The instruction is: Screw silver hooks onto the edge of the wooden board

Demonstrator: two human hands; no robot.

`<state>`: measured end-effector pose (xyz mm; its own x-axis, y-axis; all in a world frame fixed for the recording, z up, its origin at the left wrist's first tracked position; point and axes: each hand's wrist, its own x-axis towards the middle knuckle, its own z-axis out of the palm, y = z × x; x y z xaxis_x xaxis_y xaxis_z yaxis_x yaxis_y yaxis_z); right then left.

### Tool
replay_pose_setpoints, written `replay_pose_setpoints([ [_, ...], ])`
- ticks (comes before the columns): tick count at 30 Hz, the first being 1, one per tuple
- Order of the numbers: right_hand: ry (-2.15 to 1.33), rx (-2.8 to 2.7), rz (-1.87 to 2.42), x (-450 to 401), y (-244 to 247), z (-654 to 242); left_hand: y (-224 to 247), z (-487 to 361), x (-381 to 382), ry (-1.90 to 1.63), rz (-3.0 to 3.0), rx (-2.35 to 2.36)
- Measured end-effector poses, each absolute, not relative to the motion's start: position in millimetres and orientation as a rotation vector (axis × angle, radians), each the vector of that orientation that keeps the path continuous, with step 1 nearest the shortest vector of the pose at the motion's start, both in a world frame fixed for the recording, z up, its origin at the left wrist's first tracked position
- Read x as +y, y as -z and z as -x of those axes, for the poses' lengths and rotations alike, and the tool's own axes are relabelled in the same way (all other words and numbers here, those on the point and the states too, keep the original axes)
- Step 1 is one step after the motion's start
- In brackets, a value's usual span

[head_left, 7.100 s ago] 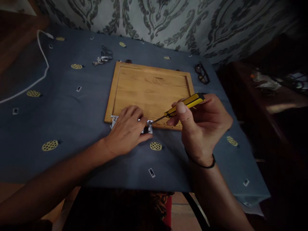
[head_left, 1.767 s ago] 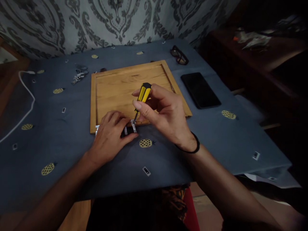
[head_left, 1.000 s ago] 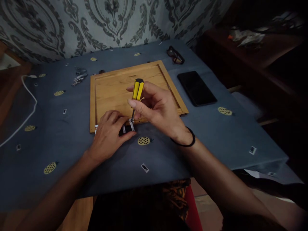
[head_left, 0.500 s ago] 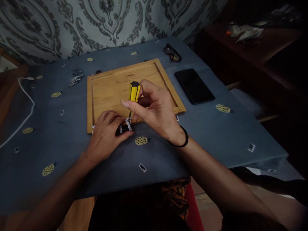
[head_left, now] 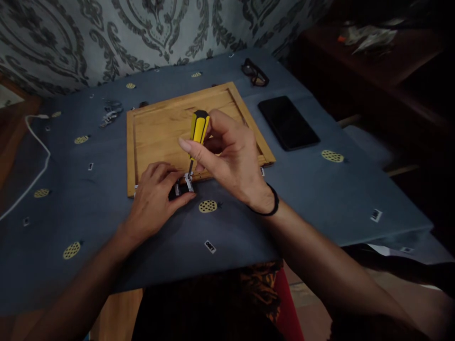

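Note:
A wooden panel with a raised frame [head_left: 177, 125] lies on the blue tablecloth. At its near edge is a small metal hinge [head_left: 189, 183], which my left hand [head_left: 152, 199] holds between thumb and fingers. My right hand [head_left: 236, 161] grips a yellow and black screwdriver [head_left: 199, 128] by its handle, tilted slightly, its tip down at the metal piece. The exact contact of the tip is too small to tell.
Right of the panel lies a black tablet [head_left: 288, 123], with dark glasses [head_left: 255, 73] behind it. Small metal parts [head_left: 111, 113] lie at the back left. A white cable [head_left: 46, 151] runs along the left side of the tablecloth [head_left: 234, 237].
The view has shifted slightly. The screwdriver handle has turned a little in my right hand and leans slightly more to the right. My left hand keeps its hold on the metal hinge.

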<state>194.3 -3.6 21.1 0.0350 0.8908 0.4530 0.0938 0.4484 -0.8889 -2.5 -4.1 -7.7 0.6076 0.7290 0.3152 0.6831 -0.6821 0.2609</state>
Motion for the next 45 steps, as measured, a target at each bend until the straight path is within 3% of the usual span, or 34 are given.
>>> replay_pose_setpoints([
  [27,-0.995,-1.631,0.828,0,-25,-206,9,2,-3,-0.632,-2.723,1.195],
  [45,-0.520,-1.409,1.011,-8,-30,-195,8,3,-3,-0.620,-2.752,1.181],
])
